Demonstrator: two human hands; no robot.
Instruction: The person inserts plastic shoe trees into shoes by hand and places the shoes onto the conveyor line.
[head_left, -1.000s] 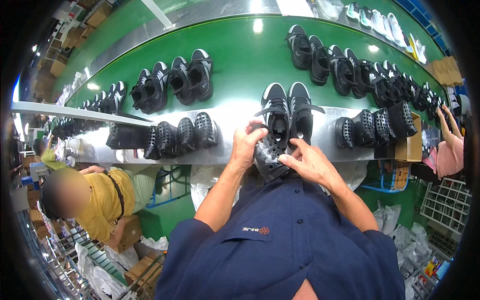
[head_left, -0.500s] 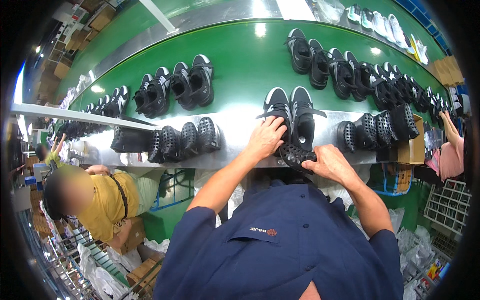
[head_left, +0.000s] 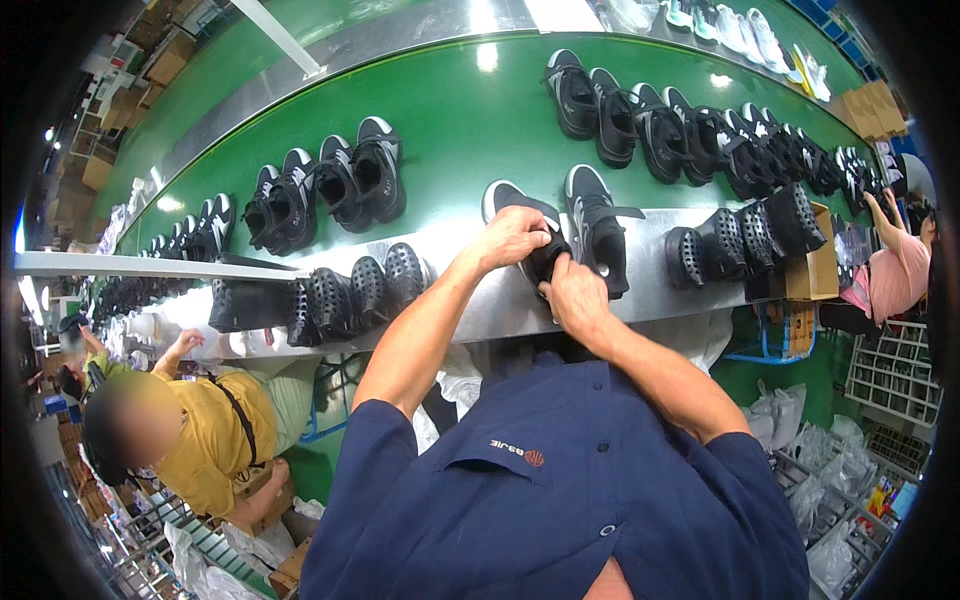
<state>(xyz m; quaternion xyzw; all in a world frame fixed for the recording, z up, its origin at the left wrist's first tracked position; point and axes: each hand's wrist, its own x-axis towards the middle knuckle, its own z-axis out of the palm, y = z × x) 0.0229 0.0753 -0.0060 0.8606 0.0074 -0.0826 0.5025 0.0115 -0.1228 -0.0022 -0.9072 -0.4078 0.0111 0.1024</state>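
A black sneaker with a light grey toe band sits at the metal edge in front of me, turned slightly left. My left hand is closed on its tongue and strap area. At the heel, my right hand grips the collar with fingers at the opening. Both hands hide most of the shoe's mouth, and no perforated black form shows clearly there. Just right stands a second black sneaker, its strap sticking out sideways, touched by neither hand.
Perforated black shoe forms stand left on the metal ledge, with more forms at right. Rows of black sneakers line the green belt. A metal bar crosses at left. Co-workers stand on both sides.
The perforated form in my right hand is no longer visible. That hand has moved left to the left sneaker's heel. The left sneaker has turned and shifted left, away from its mate.
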